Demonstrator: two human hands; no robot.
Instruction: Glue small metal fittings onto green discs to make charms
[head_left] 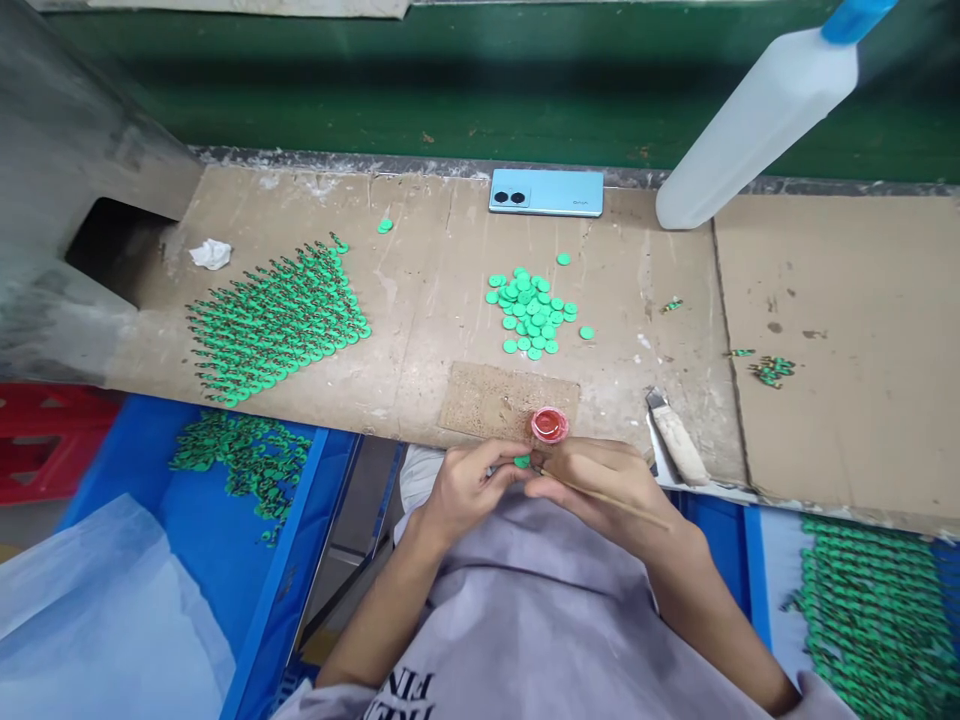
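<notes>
My left hand (472, 487) pinches a small green disc (522, 461) between thumb and fingers at the table's front edge. Close beside it, my right hand (607, 485) grips a thin wooden stick (622, 507), its tip by the disc; whether that tip carries a brush is too small to tell. Just beyond both hands stands a small round cup of red liquid (550, 425), on the corner of a brown board (480, 395). Farther back lies a loose pile of green discs (531, 310).
Rows of green discs with dark stems (277, 325) cover the table's left. A phone (547, 193) and tall white bottle (757, 125) are at the back. A utility knife (677, 438) and small green-and-brass pieces (772, 370) lie right. Blue trays (285, 590) flank my lap.
</notes>
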